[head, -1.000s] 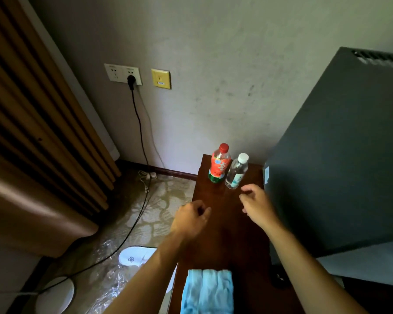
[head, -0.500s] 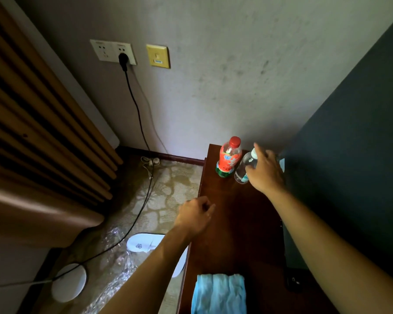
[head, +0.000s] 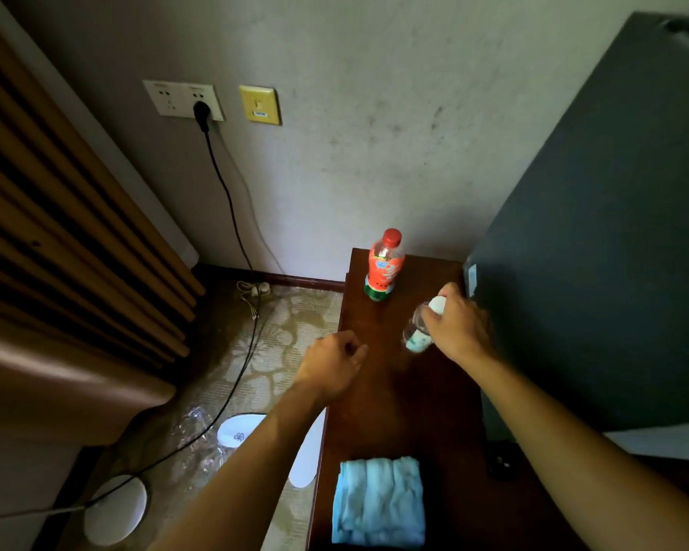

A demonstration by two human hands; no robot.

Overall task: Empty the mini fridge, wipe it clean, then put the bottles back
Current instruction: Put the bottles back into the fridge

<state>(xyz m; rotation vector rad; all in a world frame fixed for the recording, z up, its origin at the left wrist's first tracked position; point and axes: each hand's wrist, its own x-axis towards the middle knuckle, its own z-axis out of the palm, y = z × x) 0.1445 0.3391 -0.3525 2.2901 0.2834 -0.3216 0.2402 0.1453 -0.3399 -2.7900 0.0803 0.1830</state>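
My right hand (head: pixel 456 326) grips a clear water bottle (head: pixel 416 332) with a white cap, lifted and tilted above the dark wooden table (head: pixel 398 395). A red-capped drink bottle (head: pixel 383 266) with a red and green label stands upright at the table's far end. My left hand (head: pixel 331 361) hovers over the table's left edge with fingers loosely curled, holding nothing. A folded light blue cloth (head: pixel 378 501) lies at the near end of the table. The dark grey mini fridge (head: pixel 597 252) stands on the right, only its side and top showing.
A black cable (head: pixel 231 216) runs from the wall socket (head: pixel 184 99) down across the floor. A white slipper (head: pixel 241 429) and clear plastic lie on the patterned carpet left of the table. Brown slatted furniture (head: pixel 64 232) fills the left side.
My right hand closed on the water bottle beside the red bottle, then lifted it and drew it toward me. The left hand stayed in place.
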